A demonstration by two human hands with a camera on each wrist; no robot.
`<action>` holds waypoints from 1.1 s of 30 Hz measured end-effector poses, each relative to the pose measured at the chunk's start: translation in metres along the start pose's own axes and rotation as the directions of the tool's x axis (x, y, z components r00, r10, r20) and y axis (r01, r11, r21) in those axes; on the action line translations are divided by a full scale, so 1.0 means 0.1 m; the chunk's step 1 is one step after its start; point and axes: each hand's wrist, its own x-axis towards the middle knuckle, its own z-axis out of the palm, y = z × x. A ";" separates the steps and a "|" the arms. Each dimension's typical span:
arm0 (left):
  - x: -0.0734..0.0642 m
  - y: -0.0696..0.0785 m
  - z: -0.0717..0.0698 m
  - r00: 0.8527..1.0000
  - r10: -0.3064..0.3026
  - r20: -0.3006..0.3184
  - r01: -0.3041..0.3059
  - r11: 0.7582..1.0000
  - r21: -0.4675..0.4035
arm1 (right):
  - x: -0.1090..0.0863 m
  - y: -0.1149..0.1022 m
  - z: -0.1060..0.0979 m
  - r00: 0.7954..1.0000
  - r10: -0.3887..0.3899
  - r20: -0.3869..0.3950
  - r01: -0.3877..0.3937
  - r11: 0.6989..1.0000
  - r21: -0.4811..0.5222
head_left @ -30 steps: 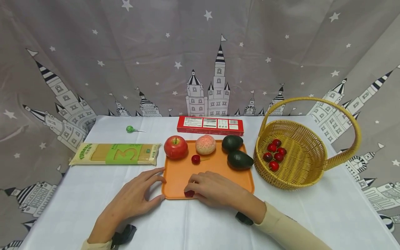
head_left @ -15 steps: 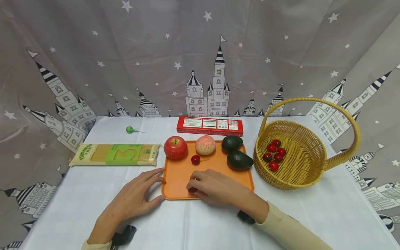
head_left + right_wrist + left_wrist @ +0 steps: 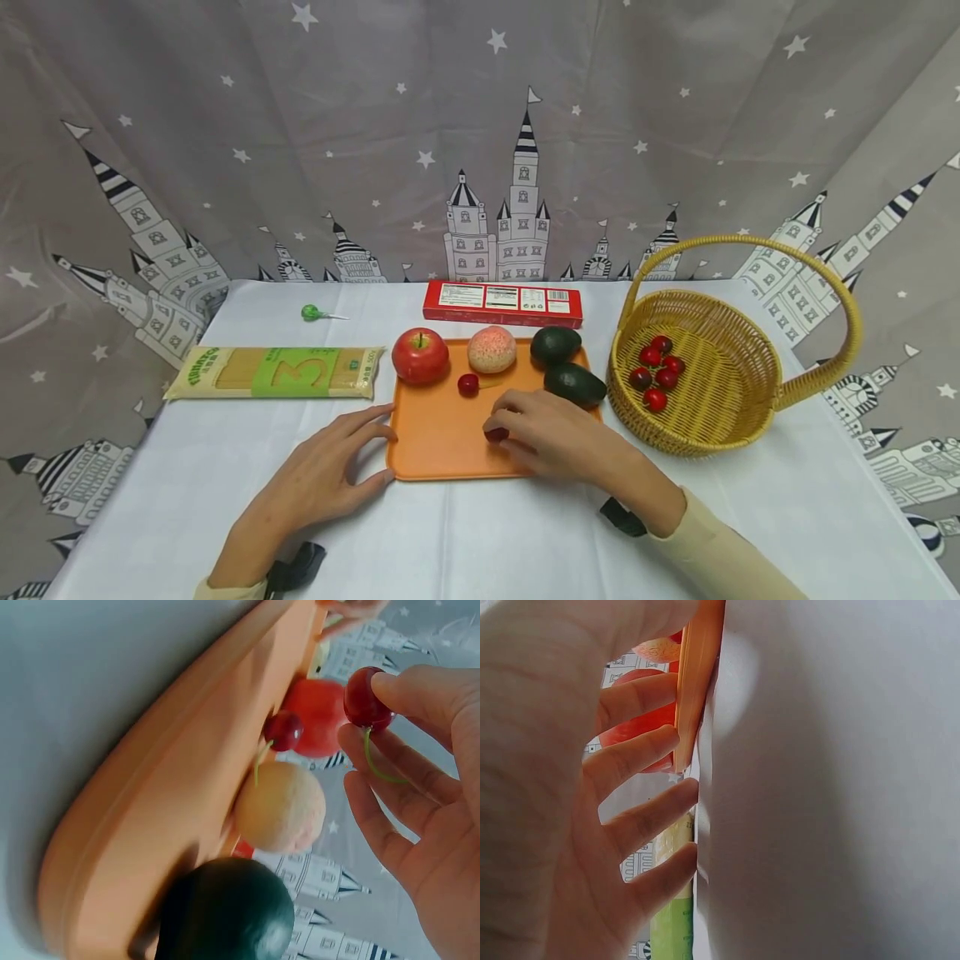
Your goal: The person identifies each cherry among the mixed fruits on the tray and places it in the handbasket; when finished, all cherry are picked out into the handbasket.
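Between thumb and fingers, my right hand [image 3: 551,433] pinches a dark red cherry [image 3: 367,697] with a green stem, held above the orange tray [image 3: 435,433]. My left hand [image 3: 318,471] rests at the tray's left edge, fingers spread and fingertips touching the rim. Another cherry [image 3: 468,384] lies on the tray, near a red apple [image 3: 421,356] and a speckled pinkish peach [image 3: 492,349]. Two dark green avocados [image 3: 574,384] sit at the tray's right side, close to my right hand.
To the right stands a wicker basket [image 3: 720,375] with a tall handle and several cherries [image 3: 655,401] inside. A red box [image 3: 502,303] lies behind the tray. On the left are a pasta packet [image 3: 277,372] and a green lollipop [image 3: 311,312].
My right hand has lifted the cherry from the tray's front edge and moved it to the right and a little back. The left hand has stayed in place.
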 end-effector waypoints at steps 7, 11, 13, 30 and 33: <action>-0.01 -0.01 0.00 1.000 -0.003 -0.004 0.003 1.000 -0.003 | -0.15 0.12 -0.09 0.998 0.039 -0.058 -0.039 0.999 0.005; 0.00 0.00 0.00 1.000 0.005 -0.004 -0.005 1.000 -0.006 | -0.25 0.22 -0.18 0.992 0.084 -0.091 -0.083 0.996 0.012; 0.00 0.00 0.00 1.000 0.008 -0.003 -0.008 1.000 -0.006 | -0.31 0.26 -0.22 0.988 0.102 -0.118 -0.101 0.995 0.018; 0.00 0.01 -0.01 1.000 -0.008 0.002 0.008 1.000 -0.005 | -0.75 0.63 -0.45 0.927 0.310 -0.209 -0.289 0.949 0.125; 0.00 0.01 -0.01 1.000 -0.002 0.003 0.002 1.000 -0.006 | -0.85 0.70 -0.46 0.914 0.342 -0.218 -0.318 0.938 0.138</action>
